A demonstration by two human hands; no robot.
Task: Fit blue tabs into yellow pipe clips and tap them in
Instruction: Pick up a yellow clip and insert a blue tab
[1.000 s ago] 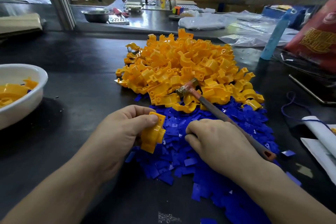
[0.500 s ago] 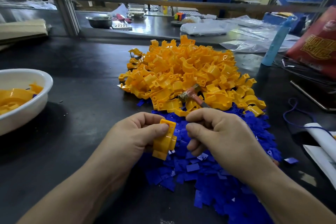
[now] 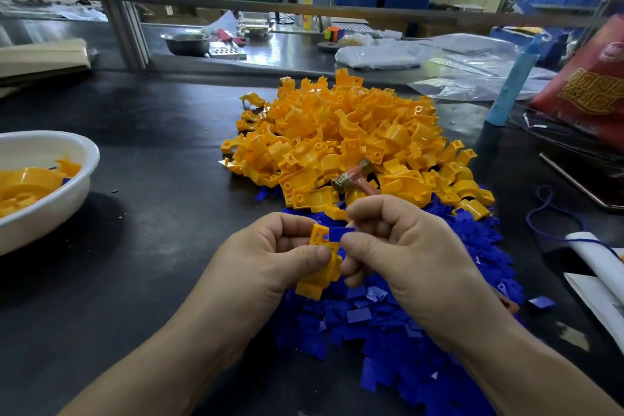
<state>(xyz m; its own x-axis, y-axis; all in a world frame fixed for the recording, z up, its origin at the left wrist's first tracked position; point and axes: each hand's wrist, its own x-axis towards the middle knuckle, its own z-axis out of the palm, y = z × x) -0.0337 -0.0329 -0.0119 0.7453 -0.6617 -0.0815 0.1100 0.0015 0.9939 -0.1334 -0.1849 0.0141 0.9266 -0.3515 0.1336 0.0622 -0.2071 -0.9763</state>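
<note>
Left hand [image 3: 270,257] grips yellow clip [image 3: 320,268]; right hand [image 3: 405,253] pinches blue tab [image 3: 339,233] at its slot, untapped; big clip pile [image 3: 354,138] left.

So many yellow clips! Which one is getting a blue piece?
The yellow clip gripped in the left hand; the right hand pinches a blue tab against its top. No hand holds the others.

Left grip [image 3: 273,258], right grip [image 3: 401,246]: curled, close.

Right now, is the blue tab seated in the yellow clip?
Not seated: the tab sticks out beside the clip top, pinched by the right hand.
</note>
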